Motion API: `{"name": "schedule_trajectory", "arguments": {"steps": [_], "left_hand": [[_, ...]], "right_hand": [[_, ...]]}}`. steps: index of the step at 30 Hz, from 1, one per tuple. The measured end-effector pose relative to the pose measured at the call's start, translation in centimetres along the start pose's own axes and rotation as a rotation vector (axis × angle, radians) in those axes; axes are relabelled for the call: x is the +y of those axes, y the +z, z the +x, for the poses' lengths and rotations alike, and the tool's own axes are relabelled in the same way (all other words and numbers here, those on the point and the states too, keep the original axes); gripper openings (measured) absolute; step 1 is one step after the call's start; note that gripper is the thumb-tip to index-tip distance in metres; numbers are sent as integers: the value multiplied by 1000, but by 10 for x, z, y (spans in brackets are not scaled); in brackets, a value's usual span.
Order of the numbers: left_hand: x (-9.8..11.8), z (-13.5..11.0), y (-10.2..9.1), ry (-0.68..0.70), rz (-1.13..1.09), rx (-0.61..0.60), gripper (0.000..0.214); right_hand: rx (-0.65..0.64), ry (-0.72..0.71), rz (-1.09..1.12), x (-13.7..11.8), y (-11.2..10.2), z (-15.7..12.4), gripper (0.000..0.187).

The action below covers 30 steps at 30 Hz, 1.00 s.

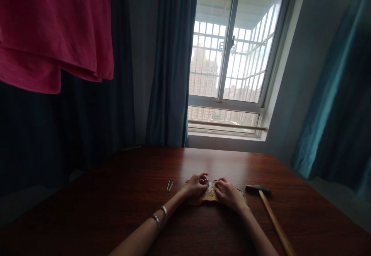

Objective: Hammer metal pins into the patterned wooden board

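A tan, curled piece dotted with many small holes, perhaps leather, lies on the table under both hands. My left hand is closed at its left part, fingers bent round a thin upright metal rod. Something dark red with white dots shows between those fingers; I cannot make out what it is. My right hand grips the right part of the tan piece, with thumb and fingers curved onto it. To the right lies a hammer with a dark head and wooden handle.
Two thin metal rods lie left of my left hand. The brown wooden table reaches back to the wall below a barred window. Dark blue curtains hang behind it, and a pink cloth hangs at upper left.
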<state>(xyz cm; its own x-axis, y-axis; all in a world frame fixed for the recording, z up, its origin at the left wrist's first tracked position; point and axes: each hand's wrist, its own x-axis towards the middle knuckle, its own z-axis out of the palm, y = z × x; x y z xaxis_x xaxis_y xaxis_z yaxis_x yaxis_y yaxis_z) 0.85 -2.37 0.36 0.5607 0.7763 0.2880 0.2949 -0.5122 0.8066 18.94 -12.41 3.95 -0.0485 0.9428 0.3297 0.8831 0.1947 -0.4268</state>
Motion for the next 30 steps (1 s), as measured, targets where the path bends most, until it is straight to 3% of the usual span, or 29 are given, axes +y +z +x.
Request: {"name": "schedule_trajectory", "arguments": {"steps": [4, 7, 9, 11, 14, 18, 20, 22, 26, 30], "left_hand": [[-7, 1, 1, 25, -108, -29, 82], [-4, 7, -14, 1, -153, -83, 99], [6, 12, -37, 6, -55, -95, 87], [19, 16, -68, -8, 100, -109, 56], [35, 12, -117, -183, 357, -164, 33], [33, -4, -154, -698, 627, -354, 24], [25, -10, -159, -858, 627, -464, 25], [18, -13, -158, -924, 560, -534, 26], [10, -12, -151, -963, 461, -593, 26], [7, -11, -145, -959, 478, -578, 25]], "right_hand": [[51, -35, -23, 0, 3, -9, 24], [73, -66, -24, -1, 5, -9, 22], [83, -84, -20, 0, 6, -8, 21], [94, -94, -15, 2, 8, -6, 21], [113, -94, -10, 4, 12, -4, 21], [128, -83, -3, 8, 17, -2, 20], [132, -72, -3, 9, 19, -2, 20], [135, -62, -4, 11, 21, -2, 21], [139, -58, -6, 12, 23, -1, 21], [142, -58, -5, 13, 23, -1, 21]]}}
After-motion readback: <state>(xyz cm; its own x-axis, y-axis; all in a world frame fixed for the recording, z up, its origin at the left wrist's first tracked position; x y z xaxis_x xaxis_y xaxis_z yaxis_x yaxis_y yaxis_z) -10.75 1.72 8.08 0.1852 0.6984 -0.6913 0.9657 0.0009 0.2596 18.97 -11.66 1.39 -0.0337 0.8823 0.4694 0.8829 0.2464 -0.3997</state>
